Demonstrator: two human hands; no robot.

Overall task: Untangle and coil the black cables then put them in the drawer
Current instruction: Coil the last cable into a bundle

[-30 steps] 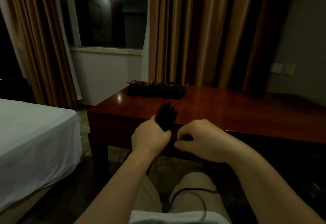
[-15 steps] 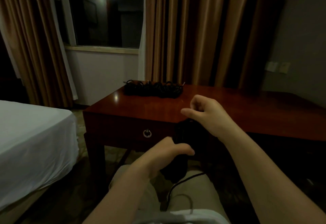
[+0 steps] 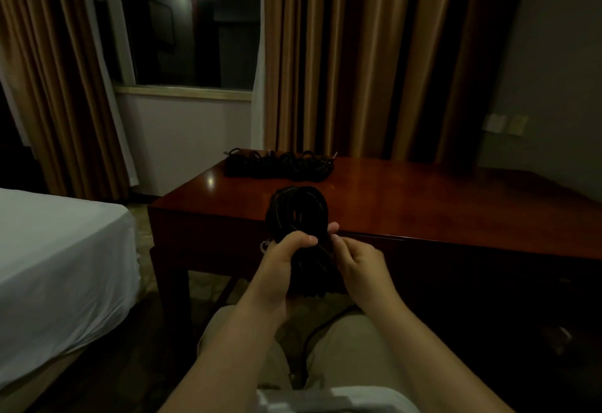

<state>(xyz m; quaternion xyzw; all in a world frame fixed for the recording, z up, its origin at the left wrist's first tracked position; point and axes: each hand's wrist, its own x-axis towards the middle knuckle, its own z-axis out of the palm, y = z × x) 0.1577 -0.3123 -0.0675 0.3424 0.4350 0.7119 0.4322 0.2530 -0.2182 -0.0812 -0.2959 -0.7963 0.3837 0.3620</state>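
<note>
Two hands held one bundle of black cable [image 3: 298,217] upright in front of the desk [image 3: 423,197], above the person's lap. The left hand [image 3: 283,259] gripped the bundle around its middle, with the thumb curled over the front. The right hand [image 3: 358,263] pinched the bundle from the right side. One loose cable end [image 3: 312,334] hung down between the knees. More coiled black cables [image 3: 280,165] lay at the far edge of the desk, near the curtain [image 3: 342,54]. The drawer handle [image 3: 264,245] showed just beside the left hand. A white bed [image 3: 55,250] stood to the left.
</note>
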